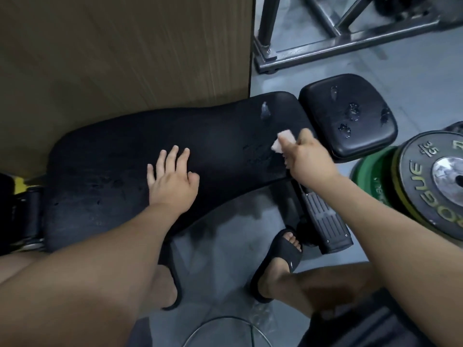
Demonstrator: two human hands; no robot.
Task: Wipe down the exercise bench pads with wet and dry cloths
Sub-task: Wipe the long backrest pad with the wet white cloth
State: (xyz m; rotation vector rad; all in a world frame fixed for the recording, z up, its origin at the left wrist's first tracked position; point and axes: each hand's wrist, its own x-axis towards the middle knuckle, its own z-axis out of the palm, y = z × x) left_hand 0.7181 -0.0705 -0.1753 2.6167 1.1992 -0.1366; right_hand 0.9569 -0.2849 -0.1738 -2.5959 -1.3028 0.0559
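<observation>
**Single head cam, steep look-down**

One view only. Worn on the head, facing forward and steeply down, close over the long black padded bench back, which runs across mid-frame. Wide-angle: the pad edges bow. Both forearms enter from the bottom edge; left hand sits near centre, right hand right of centre gripping a small pale cloth. Top left is blocked by a brown wood-grain panel; top right reaches a grey steel rack base. A black slide sandal lies low in frame.

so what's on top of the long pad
On the long pad: left hand flat, right hand holding a cloth at its end, near a wet smear. Under the palm is hidden.
</observation>
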